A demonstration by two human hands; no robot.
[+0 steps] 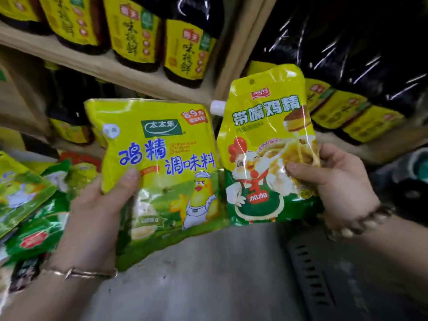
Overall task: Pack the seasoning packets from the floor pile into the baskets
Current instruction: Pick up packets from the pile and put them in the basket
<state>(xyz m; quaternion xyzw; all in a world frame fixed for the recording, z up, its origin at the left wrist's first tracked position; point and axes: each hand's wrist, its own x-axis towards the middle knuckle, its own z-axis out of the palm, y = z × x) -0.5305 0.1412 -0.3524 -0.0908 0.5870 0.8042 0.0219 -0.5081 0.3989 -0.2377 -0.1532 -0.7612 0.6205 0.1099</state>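
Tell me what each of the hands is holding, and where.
The left hand grips the wide yellow packet by its left edge; the right hand grips the spouted yellow packet by its right edge.

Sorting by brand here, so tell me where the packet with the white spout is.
In the head view, right of centre: the spouted packet is held upright in the right hand, beside the blue-lettered packet in the left hand.
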